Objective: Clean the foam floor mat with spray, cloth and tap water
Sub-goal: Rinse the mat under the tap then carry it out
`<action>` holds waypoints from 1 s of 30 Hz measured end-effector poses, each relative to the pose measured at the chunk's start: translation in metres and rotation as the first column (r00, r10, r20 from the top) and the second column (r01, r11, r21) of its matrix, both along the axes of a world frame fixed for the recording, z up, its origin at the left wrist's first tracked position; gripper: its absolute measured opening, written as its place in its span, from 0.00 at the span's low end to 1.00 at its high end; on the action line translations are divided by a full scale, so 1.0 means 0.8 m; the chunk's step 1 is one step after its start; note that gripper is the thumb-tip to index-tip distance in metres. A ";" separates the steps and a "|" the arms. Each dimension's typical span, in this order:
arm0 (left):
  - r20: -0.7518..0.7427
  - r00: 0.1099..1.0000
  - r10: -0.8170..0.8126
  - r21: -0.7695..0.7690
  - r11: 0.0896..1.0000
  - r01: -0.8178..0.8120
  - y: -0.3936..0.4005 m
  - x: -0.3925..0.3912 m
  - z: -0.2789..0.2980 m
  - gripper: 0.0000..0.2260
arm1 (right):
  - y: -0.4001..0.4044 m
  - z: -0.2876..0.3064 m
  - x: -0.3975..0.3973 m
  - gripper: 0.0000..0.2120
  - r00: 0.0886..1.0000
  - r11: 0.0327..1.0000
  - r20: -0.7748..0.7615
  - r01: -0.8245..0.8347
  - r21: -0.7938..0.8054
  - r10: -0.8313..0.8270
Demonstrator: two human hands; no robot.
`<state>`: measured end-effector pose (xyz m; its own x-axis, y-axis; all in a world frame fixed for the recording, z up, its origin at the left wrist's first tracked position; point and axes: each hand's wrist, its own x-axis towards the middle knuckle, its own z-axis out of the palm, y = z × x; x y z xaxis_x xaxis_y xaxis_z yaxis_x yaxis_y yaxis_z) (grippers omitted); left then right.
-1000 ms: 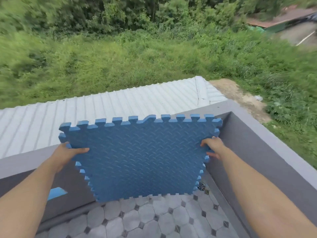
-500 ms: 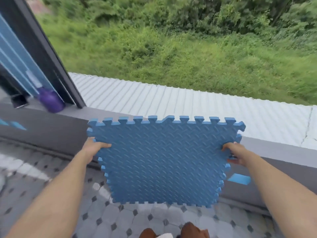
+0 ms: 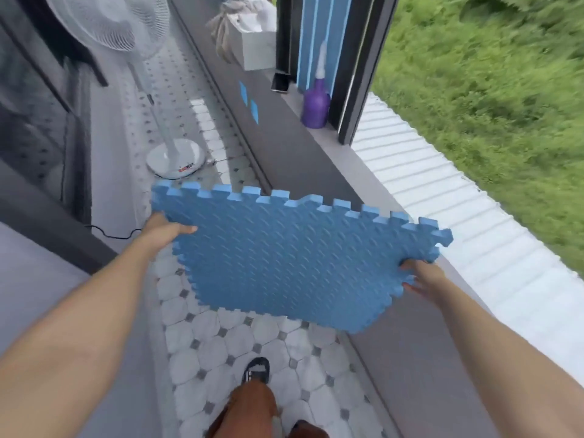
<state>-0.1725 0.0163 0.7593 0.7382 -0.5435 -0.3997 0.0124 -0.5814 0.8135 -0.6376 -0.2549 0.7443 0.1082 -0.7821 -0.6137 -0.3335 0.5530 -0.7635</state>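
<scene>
The blue foam mat point(image 3: 294, 260) is held tilted in the air above the tiled floor point(image 3: 252, 336), its opposite edges gripped by the left hand point(image 3: 164, 230) and right hand point(image 3: 422, 279), fingers curled around them; a purple spray bottle point(image 3: 316, 104) stands on the ledge point(image 3: 319, 134)

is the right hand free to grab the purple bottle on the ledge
Probably not yet: the right hand grips the blue foam mat, and the purple bottle stands well ahead on the ledge, apparently beyond arm's reach.

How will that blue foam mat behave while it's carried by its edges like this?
Probably light: the foam mat hangs in the air between the left hand and right hand. It looks fairly stiff, barely sagging. Its raised tread likely helps the grip.
</scene>
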 end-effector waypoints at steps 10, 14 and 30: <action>0.056 0.934 0.353 0.088 0.930 -0.357 0.101 0.132 -0.092 0.21 | -0.084 -0.109 0.302 0.19 0.918 0.925 -0.117 -0.377 0.035 0.379; -0.004 0.931 0.364 0.145 0.922 -0.360 0.100 0.185 -0.184 0.20 | -0.098 -0.197 0.394 0.17 0.890 0.907 -0.173 -0.415 0.076 0.422; -0.067 0.954 0.293 0.376 0.893 -0.248 0.031 0.319 -0.588 0.30 | -0.184 -0.594 0.556 0.24 0.624 0.782 -0.494 -0.584 0.218 0.605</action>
